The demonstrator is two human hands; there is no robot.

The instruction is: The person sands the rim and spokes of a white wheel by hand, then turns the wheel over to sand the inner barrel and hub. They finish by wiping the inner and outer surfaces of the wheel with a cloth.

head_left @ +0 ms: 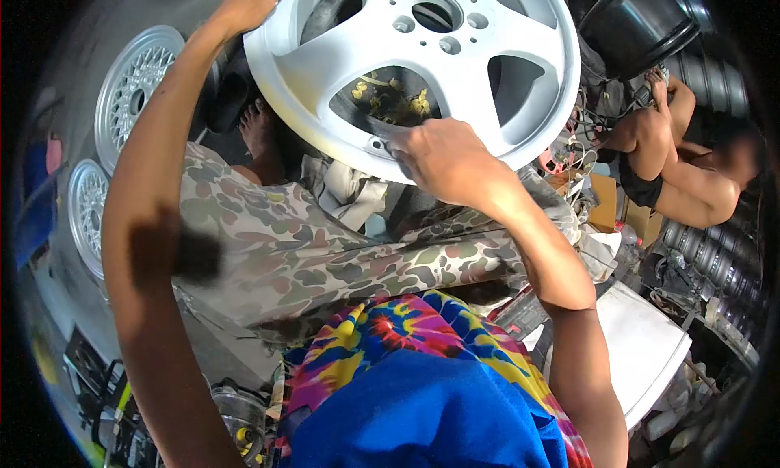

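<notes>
Wheel is lying at 12 o'clock from our right hand, whose grip is clamping what looks like a grey sheet against it; the round face is showing no long axis. Left hand is equally near, touching 9 o'clock; we are finding its closure indeterminable. White five-spoke finish is looking matte, yellowish toward 7 o'clock.

We locate the wheel rim before us, two rims to its left, another person to its right.

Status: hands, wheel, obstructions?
Left hand on wheel, left edge. Right hand at near edge with blurred grey scrap. Wheel faces camera. Nothing visibly blocking.
</notes>
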